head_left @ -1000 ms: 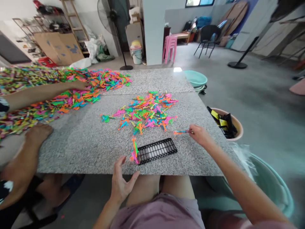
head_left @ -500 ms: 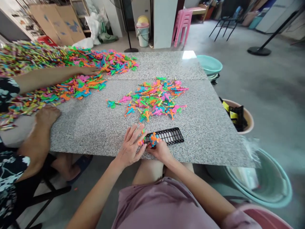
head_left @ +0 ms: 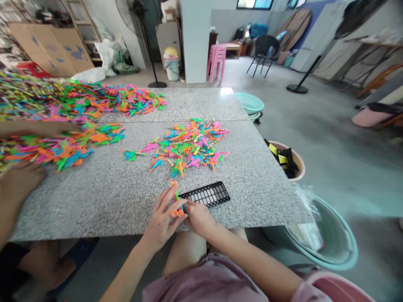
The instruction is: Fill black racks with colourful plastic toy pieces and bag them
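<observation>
At the near edge of the speckled stone table [head_left: 103,197], my left hand [head_left: 160,222] is closed around a few small coloured plastic toys [head_left: 177,205], orange, green and blue, standing up between thumb and fingers. My right hand [head_left: 201,218] meets it from the right, its fingers curled; the fingertips and whatever they hold are hidden. Just behind both hands lies a black plastic lattice tray [head_left: 209,194], its left end covered by my fingers. Beyond it spreads a loose pile of similar toys [head_left: 192,144] in pink, green, orange and blue, some with shiny wrapped tubes.
A much larger heap of toys and wrapped tubes [head_left: 126,98] covers the table's left side. A co-worker's arm [head_left: 34,128] reaches into it, with the other hand [head_left: 23,180] nearby. Right of the table stand a tub of black pieces [head_left: 297,165] and a large green tub [head_left: 348,235].
The view has tilted up and turned right. The orange and blue toy at my right hand has come together with the toys in my left hand, and my hands are closer together.
</observation>
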Demonstrator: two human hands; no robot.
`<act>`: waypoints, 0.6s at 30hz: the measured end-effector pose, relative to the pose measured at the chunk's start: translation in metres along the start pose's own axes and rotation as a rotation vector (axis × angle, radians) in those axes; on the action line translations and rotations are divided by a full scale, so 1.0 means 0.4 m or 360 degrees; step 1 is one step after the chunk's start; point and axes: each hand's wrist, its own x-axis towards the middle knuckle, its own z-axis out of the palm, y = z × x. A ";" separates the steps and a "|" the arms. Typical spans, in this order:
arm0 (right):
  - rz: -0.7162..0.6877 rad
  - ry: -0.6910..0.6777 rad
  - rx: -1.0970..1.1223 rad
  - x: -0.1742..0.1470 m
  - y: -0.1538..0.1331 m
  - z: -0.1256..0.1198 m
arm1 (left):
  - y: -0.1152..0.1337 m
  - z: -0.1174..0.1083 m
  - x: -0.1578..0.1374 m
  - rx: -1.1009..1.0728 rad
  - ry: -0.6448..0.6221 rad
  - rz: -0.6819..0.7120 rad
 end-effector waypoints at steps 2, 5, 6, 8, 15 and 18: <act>0.0016 -0.0006 0.0008 0.015 0.056 -0.054 | -0.011 0.009 -0.008 0.0013 0.0062 0.0036; 0.0291 0.0296 -0.0124 0.067 0.189 -0.193 | -0.021 0.011 -0.016 0.0025 0.0033 0.0026; 0.0392 0.0413 -0.0195 0.091 0.235 -0.239 | -0.022 0.010 -0.017 0.0043 0.0023 0.0038; 0.0482 0.0509 -0.0440 0.138 0.310 -0.311 | -0.023 0.008 -0.017 0.0099 0.0004 0.0073; 0.0293 0.0183 -0.0811 0.169 0.433 -0.365 | -0.018 -0.002 -0.016 0.0266 -0.0058 0.0097; 0.0332 0.0146 -0.0694 0.122 0.490 -0.390 | -0.012 -0.012 -0.006 0.0347 0.0013 0.0159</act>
